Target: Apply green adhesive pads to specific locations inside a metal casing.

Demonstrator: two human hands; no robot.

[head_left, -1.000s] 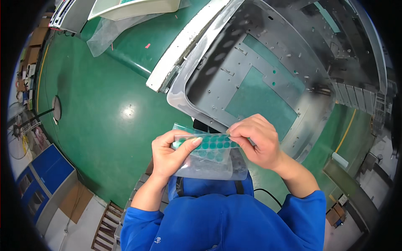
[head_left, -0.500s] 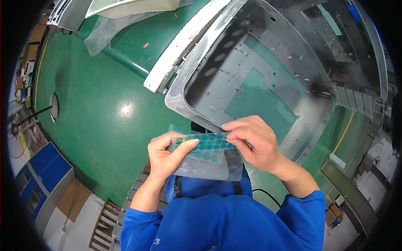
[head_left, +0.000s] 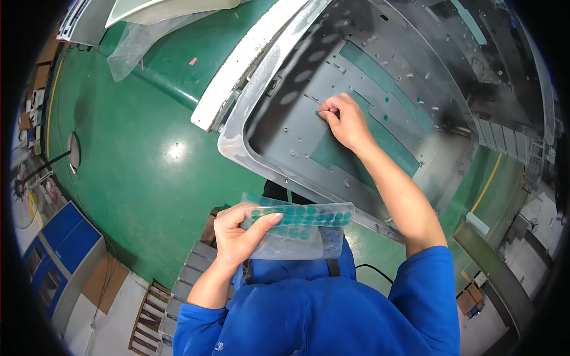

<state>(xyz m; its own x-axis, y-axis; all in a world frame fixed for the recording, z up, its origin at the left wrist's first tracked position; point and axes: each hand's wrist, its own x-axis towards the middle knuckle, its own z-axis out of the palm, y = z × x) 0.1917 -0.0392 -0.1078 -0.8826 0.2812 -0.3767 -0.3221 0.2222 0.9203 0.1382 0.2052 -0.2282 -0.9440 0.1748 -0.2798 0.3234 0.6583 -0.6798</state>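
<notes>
My left hand (head_left: pixel 242 230) pinches clear sheets (head_left: pixel 312 213) bearing rows of round green stickers, thumb on top, in front of my waist. A larger translucent sheet (head_left: pixel 285 246) hangs below them. My right hand (head_left: pixel 346 121) reaches into a grey metal housing (head_left: pixel 276 142), thumb and fingertips pinched together on a small green round sticker (head_left: pixel 317 113) close to the inner panel. Whether the sticker touches the panel I cannot tell. Green masking film (head_left: pixel 338 157) covers part of that panel, partly behind my forearm. Small studs and a few green dots (head_left: pixel 387 100) show around it.
A white-edged green table (head_left: pixel 249 56) stands left of the housing, with a cream tray (head_left: pixel 166 9) and plastic film (head_left: pixel 133 50) on it. Slatted wooden furniture (head_left: pixel 145 311) and a blue cabinet (head_left: pixel 62 243) are at the lower left. A black cable (head_left: pixel 377 272) runs at my right side.
My right hand has left the sticker sheet and moved up and forward into the housing with a green round sticker. My left hand still holds the sheets in nearly the same place.
</notes>
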